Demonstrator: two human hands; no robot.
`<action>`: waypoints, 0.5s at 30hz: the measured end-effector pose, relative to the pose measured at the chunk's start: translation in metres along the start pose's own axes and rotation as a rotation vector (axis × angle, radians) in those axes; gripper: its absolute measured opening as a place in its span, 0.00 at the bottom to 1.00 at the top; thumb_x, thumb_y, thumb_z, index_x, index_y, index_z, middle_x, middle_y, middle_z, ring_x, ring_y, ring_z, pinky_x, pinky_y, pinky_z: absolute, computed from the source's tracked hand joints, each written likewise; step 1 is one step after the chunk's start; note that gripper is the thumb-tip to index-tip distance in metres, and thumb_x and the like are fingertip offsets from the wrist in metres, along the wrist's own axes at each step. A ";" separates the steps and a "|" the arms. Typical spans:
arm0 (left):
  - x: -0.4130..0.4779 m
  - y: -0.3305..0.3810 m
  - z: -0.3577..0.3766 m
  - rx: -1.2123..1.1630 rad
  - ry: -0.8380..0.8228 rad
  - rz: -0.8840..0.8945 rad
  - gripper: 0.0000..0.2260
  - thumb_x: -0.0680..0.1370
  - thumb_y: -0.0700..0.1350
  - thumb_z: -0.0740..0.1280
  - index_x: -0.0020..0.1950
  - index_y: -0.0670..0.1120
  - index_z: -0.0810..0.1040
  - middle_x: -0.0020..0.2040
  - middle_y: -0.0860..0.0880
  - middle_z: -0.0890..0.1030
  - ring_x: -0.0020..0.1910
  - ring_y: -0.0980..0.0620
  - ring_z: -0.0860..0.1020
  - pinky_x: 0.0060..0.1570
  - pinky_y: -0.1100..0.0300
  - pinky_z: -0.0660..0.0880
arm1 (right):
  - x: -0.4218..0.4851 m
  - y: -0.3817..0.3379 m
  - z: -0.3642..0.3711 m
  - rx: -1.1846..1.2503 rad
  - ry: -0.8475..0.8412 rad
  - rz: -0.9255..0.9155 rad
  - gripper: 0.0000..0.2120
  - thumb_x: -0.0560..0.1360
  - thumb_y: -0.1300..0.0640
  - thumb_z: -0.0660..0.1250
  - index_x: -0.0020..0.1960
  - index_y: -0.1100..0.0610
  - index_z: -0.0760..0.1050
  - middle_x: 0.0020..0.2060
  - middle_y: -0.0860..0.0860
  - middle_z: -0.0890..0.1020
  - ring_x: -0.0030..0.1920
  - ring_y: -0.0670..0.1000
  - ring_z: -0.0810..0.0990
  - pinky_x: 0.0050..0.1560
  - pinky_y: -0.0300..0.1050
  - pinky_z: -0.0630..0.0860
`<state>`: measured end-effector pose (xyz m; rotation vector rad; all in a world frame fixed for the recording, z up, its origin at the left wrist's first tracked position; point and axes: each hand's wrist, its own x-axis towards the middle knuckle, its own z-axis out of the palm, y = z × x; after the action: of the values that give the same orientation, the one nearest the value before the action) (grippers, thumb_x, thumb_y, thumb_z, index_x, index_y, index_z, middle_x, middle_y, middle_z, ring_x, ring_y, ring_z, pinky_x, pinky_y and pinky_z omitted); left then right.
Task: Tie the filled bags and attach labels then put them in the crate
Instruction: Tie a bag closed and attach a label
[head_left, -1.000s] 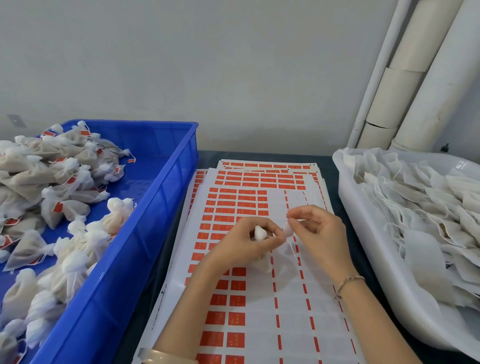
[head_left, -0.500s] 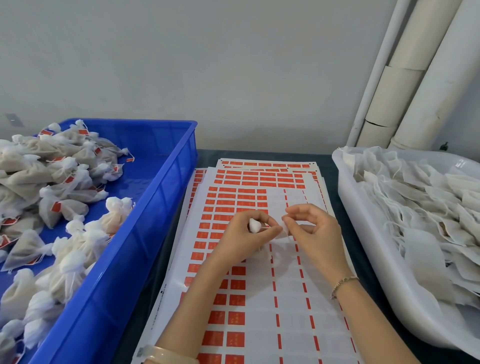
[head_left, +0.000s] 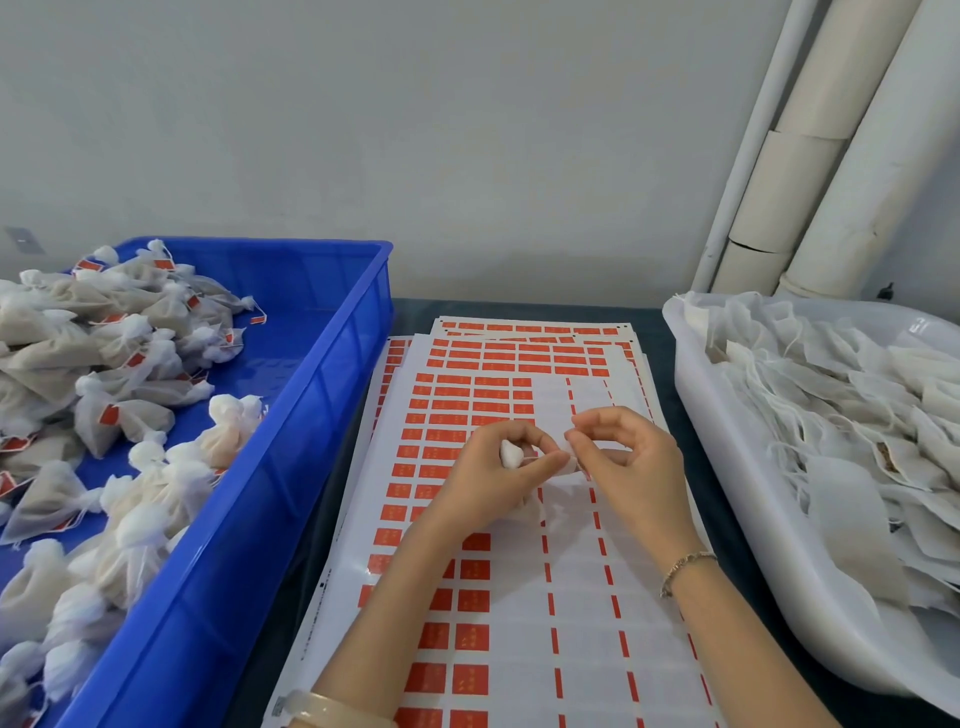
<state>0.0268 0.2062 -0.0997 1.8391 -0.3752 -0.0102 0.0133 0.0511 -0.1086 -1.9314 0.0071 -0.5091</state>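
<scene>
My left hand (head_left: 493, 475) grips a small white mesh bag (head_left: 511, 454) by its gathered neck, with the bag's body hanging hidden under the palm. My right hand (head_left: 628, 457) pinches the bag's string or top end right beside the left fingertips. Both hands hover over a stack of label sheets (head_left: 467, 405) carrying rows of orange-red stickers, many peeled off on the right side. The blue crate (head_left: 322, 384) on the left holds several tied bags with red labels (head_left: 124, 421).
A white tray (head_left: 737, 499) on the right is piled with flat untied white bags (head_left: 857, 415). White pipes (head_left: 841, 156) run up the wall at the back right. A dark tabletop (head_left: 660, 332) shows between the sheets and the tray.
Both hands stayed over the sheets, shifting slightly. The right hand's fingers moved closer against the left fingertips at the bag's neck.
</scene>
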 end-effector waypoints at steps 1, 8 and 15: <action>0.000 0.000 0.000 0.005 0.005 -0.004 0.05 0.74 0.48 0.72 0.40 0.56 0.79 0.35 0.62 0.78 0.36 0.64 0.76 0.30 0.75 0.70 | 0.000 0.000 0.000 0.002 0.000 0.000 0.08 0.72 0.54 0.72 0.51 0.50 0.79 0.44 0.38 0.80 0.43 0.37 0.80 0.37 0.24 0.74; 0.001 0.000 -0.003 0.047 0.021 -0.043 0.02 0.74 0.48 0.72 0.42 0.53 0.80 0.39 0.57 0.78 0.38 0.67 0.75 0.30 0.77 0.70 | 0.001 -0.001 -0.002 0.017 0.005 0.018 0.07 0.72 0.55 0.72 0.50 0.50 0.79 0.44 0.38 0.80 0.42 0.36 0.80 0.36 0.23 0.73; 0.001 0.000 -0.003 0.058 0.021 -0.087 0.01 0.75 0.47 0.71 0.44 0.53 0.82 0.41 0.58 0.79 0.39 0.60 0.77 0.31 0.76 0.71 | 0.003 -0.001 -0.001 0.041 -0.016 0.021 0.07 0.72 0.54 0.72 0.49 0.48 0.78 0.44 0.37 0.80 0.45 0.32 0.78 0.36 0.22 0.72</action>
<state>0.0284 0.2087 -0.0986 1.9099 -0.2839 -0.0402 0.0150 0.0498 -0.1068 -1.8935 0.0063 -0.4769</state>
